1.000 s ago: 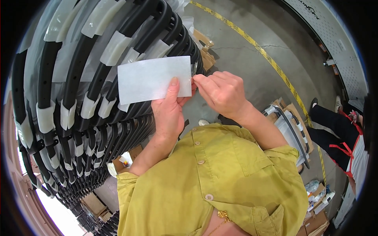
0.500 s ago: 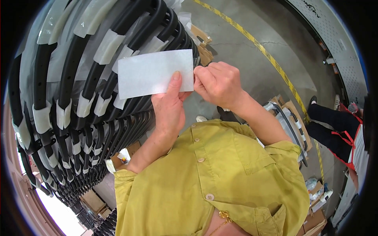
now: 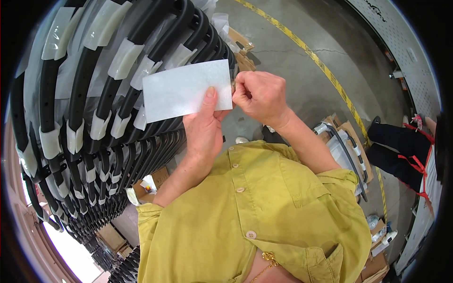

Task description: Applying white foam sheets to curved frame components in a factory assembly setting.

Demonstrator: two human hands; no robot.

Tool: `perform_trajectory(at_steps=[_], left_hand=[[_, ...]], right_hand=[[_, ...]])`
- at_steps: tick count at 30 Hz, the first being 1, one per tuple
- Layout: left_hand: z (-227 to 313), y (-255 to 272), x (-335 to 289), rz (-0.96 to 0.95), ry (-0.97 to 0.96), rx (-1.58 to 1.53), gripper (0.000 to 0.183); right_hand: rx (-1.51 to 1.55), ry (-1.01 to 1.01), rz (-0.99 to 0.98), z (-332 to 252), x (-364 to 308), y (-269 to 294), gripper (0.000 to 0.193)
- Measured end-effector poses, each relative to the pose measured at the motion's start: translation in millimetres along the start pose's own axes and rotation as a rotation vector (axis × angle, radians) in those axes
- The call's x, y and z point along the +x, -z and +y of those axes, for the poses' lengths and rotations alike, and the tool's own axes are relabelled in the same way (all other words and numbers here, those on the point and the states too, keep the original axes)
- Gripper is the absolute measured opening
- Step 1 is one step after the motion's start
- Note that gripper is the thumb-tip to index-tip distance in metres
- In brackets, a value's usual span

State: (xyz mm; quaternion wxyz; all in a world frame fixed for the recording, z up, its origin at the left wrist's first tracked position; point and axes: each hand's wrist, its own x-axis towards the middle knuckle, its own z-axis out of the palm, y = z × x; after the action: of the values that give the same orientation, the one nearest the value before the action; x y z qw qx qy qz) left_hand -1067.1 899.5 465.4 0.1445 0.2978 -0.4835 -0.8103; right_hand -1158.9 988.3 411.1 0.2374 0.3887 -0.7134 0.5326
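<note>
A flat white rectangular sheet, perhaps thin foam [image 3: 181, 89], is held up in front of me. My left hand [image 3: 204, 125] grips its lower right part, thumb lying on the face and fingers behind. At the sheet's right edge, my right hand [image 3: 262, 96] is closed with its fingers curled. Whether those fingers pinch the sheet's edge or some small thing is hidden. Behind the sheet stand rows of black tubular metal frames [image 3: 85, 70], with white foam sleeves [image 3: 126, 59] wrapped around parts of their tubes.
Yellow-and-black tape [image 3: 311, 56] curves over the grey floor. At right stands another person in dark trousers [image 3: 396, 134] and a red-edged apron. Near my right elbow is a black frame with cardboard [image 3: 349, 151]. An open carton [image 3: 158, 179] sits below my left forearm.
My right hand has turned slightly and risen a little at the sheet's edge. The sheet has tilted a bit, its left side lower. The other person has shifted slightly.
</note>
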Motion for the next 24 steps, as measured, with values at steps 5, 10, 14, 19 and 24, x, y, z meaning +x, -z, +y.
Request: perform_trajectory(at_steps=[5,10,14,19,24], left_hand=[[1,4,-2,-0.001,0.058,0.009,0.03],[2,14,1,-0.031,0.053,0.012,0.031],[-4,19,-1,-0.061,0.042,-0.013,0.027],[-9,19,-4,-0.097,-0.001,-0.047,0.029],[-15,17,-4,-0.14,0.032,-0.028,0.028]], right_hand=[[0.489,-0.666,-0.201,-8,-8,8,0.003],[0.81,-1.05,-0.271,-11,-5,24,0.007],[0.162,-0.468,-0.097,-36,-8,24,0.009],[-0.236,-0.13,-0.101,-41,-11,11,0.011],[-0.262,-0.149,-0.024,-33,-18,7,0.012]])
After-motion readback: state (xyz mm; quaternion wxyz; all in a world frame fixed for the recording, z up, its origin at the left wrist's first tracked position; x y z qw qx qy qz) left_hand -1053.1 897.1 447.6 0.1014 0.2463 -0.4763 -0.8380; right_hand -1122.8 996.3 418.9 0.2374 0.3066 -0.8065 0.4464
